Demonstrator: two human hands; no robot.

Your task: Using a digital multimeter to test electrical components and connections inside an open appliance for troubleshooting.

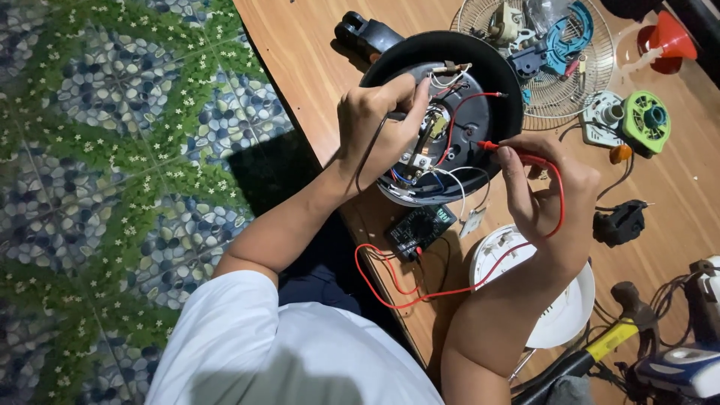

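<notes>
A round black upturned cooker with exposed wiring lies on the wooden table. Below it sits a small black multimeter. The left hand pinches a black probe; the right hand pinches a red probe at the cooker's underside.

Upturned black cooker base, wiring exposed

Two hands: left, right. One cooker, one multimeter, two probes, one hammer, one fan grille.
</notes>
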